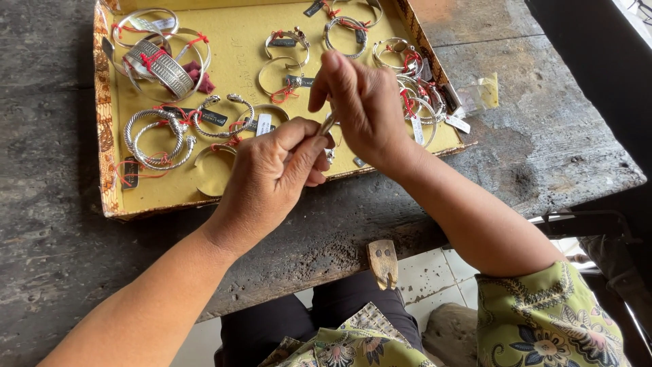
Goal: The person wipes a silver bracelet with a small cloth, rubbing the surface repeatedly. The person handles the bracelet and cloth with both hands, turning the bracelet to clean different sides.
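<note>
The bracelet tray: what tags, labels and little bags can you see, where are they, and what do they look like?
Yellow tray: shallow box on the dark table, patterned brown rim.
Dark tag: small rectangle tied with red string, tray's near left.
White tag: small pale slip, tray middle, by the left hand.
White tag: pale slip at the tray's right edge.
Clear bag: small crumpled plastic pouch with yellowish card, on the table right of the tray.

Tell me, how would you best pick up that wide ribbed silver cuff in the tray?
Take the wide cuff across its broad ribbed band, coming from above. It lies among thin bangles in the yellow tray, so its sides are crowded.
</note>
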